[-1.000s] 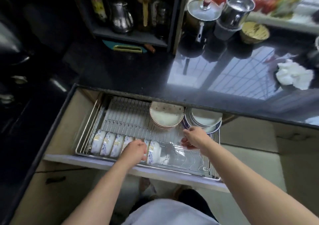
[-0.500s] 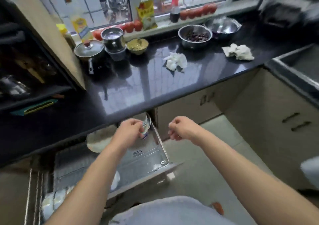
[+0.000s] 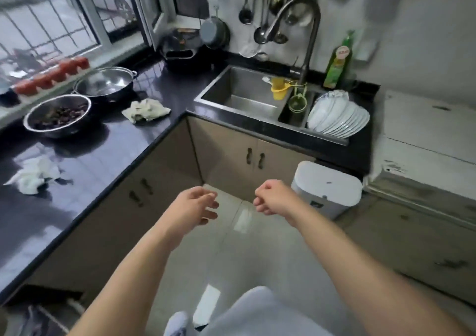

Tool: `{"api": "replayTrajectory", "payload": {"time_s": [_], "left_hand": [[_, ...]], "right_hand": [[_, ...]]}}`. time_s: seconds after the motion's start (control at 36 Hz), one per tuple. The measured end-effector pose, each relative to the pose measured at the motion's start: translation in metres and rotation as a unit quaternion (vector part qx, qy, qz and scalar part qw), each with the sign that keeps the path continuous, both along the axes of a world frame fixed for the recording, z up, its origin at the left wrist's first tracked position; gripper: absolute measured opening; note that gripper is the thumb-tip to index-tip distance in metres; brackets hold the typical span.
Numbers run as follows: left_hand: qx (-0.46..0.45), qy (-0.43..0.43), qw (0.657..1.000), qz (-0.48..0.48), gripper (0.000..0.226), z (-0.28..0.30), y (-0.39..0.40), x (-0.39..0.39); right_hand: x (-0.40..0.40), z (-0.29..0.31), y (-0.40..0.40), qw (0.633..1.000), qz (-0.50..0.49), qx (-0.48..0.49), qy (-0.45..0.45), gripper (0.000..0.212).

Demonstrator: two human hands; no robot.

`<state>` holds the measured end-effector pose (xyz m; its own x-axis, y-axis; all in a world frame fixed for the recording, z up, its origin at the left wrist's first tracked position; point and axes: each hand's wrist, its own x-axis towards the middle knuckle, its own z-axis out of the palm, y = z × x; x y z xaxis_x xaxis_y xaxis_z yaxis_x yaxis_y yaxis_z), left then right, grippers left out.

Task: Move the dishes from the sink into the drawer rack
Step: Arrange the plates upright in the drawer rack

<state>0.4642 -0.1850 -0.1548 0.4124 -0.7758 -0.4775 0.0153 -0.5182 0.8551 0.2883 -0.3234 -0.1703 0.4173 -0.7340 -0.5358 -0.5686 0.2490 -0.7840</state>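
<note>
Both hands empty over the floor: left hand (image 3: 197, 204) loosely open, right hand (image 3: 270, 198) loosely curled. Plates (image 3: 337, 115) lean stacked in the sink (image 3: 213, 92) right basin. Risk: grabbing too many wet plates, stack slips or chips against the counter (image 3: 103, 155).

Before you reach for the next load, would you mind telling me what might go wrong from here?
1. The plates lean in a tight stack in the small sink basin; pulling one out may let the others slide or chip.
2. The faucet and the yellow holder stand close beside the stack, so a lifted plate could knock them.
3. Both hands, left and right, are empty and far from the sink, over a glossy floor; a dropped plate would likely break.
</note>
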Motion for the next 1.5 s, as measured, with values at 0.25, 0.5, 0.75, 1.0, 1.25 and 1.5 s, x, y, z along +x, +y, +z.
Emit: {"api": "replayTrajectory", "payload": {"time_s": [0.25,0.5,0.75,1.0,1.25,1.5], "left_hand": [[0.029,0.002,0.998,-0.063,0.016,-0.017,-0.108,-0.012],[0.032,0.005,0.997,-0.065,0.017,-0.036,-0.209,0.034],[0.026,-0.002,0.994,-0.106,0.016,-0.031,-0.326,0.048],[0.065,0.027,0.991,-0.115,0.015,-0.036,-0.404,0.024],[0.096,0.001,0.991,-0.095,0.017,-0.038,-0.452,0.014],[0.116,-0.004,0.988,-0.103,0.016,-0.039,-0.469,0.002]], "right_hand": [[-0.054,-0.023,-0.073,0.995,-0.092,0.023,0.036,0.016],[-0.01,-0.014,-0.183,0.997,-0.069,-0.003,0.035,0.014],[-0.027,-0.027,-0.266,0.99,-0.138,-0.005,0.03,0.019],[-0.056,-0.081,-0.352,0.986,-0.115,0.005,0.122,0.016],[-0.055,-0.067,-0.493,0.886,0.217,-0.285,0.294,0.031],[-0.045,-0.049,-0.589,0.624,0.545,-0.306,0.469,0.067]]}}
